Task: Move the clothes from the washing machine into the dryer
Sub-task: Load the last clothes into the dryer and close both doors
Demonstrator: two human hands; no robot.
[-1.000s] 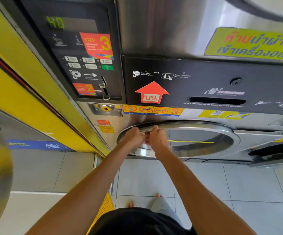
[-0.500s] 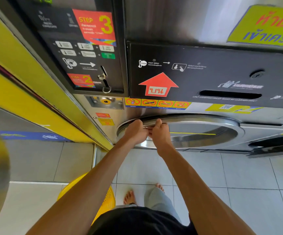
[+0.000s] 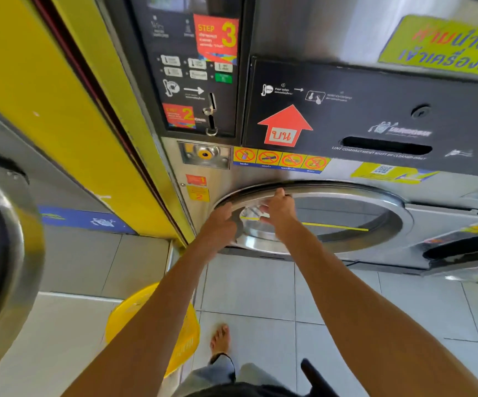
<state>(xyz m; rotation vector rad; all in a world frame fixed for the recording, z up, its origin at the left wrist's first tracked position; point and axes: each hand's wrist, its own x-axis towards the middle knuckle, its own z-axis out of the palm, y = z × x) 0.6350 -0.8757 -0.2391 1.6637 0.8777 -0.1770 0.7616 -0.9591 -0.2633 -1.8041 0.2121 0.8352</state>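
The dryer (image 3: pixel 346 38) is a steel machine straight ahead, and its round door (image 3: pixel 346 196) has a glass window. Both my hands are at the door's left side. My left hand (image 3: pixel 221 222) curls around the left edge of the steel rim. My right hand (image 3: pixel 280 210) lies on the upper rim with its fingers spread, holding nothing. A small shiny latch part (image 3: pixel 250 214) shows between the two hands. The washing machine's round steel door (image 3: pixel 5 253) juts in at the far left. No clothes are visible.
A yellow laundry basket (image 3: pixel 151 325) stands on the tiled floor (image 3: pixel 249 285) under my left arm, beside my bare foot (image 3: pixel 220 338). The coin and button panel (image 3: pixel 197 75) sits above the door. Another open door (image 3: pixel 461 253) sticks out at the right.
My hands were together on the top left of the rim. They have now moved apart, the left one lower on the rim's edge. The view has tilted down, showing more of the basket.
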